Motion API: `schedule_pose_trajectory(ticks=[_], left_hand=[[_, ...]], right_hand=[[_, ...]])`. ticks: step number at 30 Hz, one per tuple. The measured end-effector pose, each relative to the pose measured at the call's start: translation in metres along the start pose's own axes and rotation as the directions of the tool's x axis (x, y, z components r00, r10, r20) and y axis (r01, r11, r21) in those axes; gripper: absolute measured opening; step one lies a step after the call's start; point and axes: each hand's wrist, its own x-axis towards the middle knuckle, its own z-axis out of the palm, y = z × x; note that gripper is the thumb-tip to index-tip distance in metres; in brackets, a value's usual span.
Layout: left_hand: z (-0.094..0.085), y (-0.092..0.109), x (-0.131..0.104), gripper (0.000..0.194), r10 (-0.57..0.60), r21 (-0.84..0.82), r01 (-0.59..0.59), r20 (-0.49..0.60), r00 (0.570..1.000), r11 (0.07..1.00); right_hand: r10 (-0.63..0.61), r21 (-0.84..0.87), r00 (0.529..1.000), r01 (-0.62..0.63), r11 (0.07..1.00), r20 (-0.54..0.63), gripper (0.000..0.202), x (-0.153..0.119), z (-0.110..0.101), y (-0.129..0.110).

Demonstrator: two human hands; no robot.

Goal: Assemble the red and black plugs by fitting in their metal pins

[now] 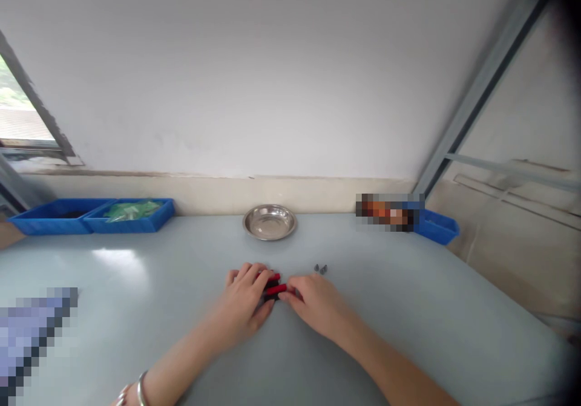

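My left hand [249,291] lies on the table with its fingers curled over red-and-black rod-shaped pieces [276,289], which are mostly covered by the fingers. Their exact kind does not show. My right hand [311,300] is closed in a pinch at the right end of the nearer red piece; what sits between thumb and fingertips is hidden. Just beyond the right hand lie a few small dark metal-looking parts [320,268]. Farther back, a round shallow steel bowl [269,235] stands near the wall.
Two blue trays stand at the back left; one tray [122,225] holds green plastic bags, the other [49,227] something dark. Another blue tray [438,227] is at the back right, beside a pixelated item [388,212]. A blurred-out bluish object [31,333] lies at the left.
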Motion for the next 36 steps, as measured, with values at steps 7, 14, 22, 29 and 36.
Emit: schedule_pose_trajectory(ticks=[7,14,22,29,36], left_hand=[[0.0012,-0.0002,0.001,0.029,-0.005,0.005,0.005,-0.004,1.0,1.0],[0.001,-0.0006,-0.0001,0.029,-0.002,0.003,0.002,-0.015,1.0,1.0],[0.003,-0.0013,0.001,0.029,0.003,0.01,-0.003,-0.014,1.0,1.0],[0.0019,-0.0005,-0.0001,0.029,0.002,0.01,-0.002,-0.004,1.0,1.0],[0.0037,-0.0017,0.0008,0.03,0.013,0.012,-0.013,-0.017,1.0,1.0]], right_hand=[[-0.003,0.016,1.0,0.003,1.0,-0.011,0.024,0.0002,0.0008,0.0006],[-0.007,0.022,1.0,0.008,1.0,-0.016,0.024,-0.0015,0.0014,0.0006],[0.001,0.032,1.0,0.0,0.999,-0.014,0.023,0.0001,0.0017,0.0009],[-0.014,0.04,1.0,0.015,0.999,-0.024,0.023,-0.0004,0.0015,0.0009],[-0.008,0.021,1.0,0.008,1.0,0.006,0.022,-0.0005,0.0012,0.0001]])
